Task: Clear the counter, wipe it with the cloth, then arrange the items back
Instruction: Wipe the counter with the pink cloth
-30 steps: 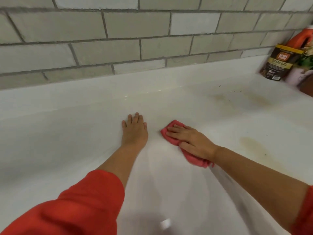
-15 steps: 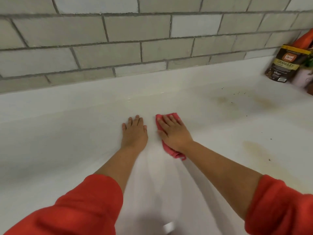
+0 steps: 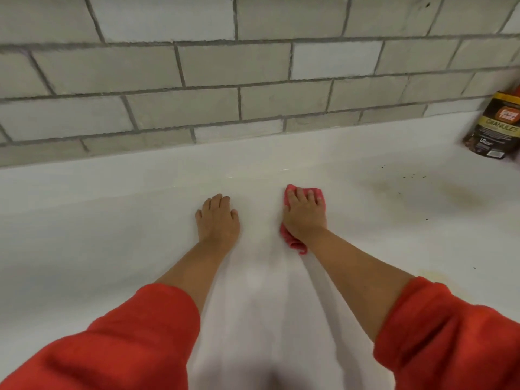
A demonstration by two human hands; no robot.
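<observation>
My right hand (image 3: 305, 215) lies flat on a pink cloth (image 3: 291, 240), pressing it onto the white counter (image 3: 112, 226) with straight fingers. The cloth shows beyond my fingertips and beside my wrist. My left hand (image 3: 218, 220) rests palm down on the bare counter just to the left of it, fingers straight, holding nothing. A dark packet marked GRANULES (image 3: 495, 128) stands at the far right against the wall.
A grey brick wall (image 3: 253, 80) runs along the back of the counter. Brownish stains (image 3: 422, 192) and several dark crumbs (image 3: 405, 177) mark the surface right of my right hand. A faint yellowish stain (image 3: 430, 274) lies near my right sleeve.
My right hand has slid the pink cloth away from me, toward the wall, turning from pointing left to pointing forward. My left hand has stayed in place.
</observation>
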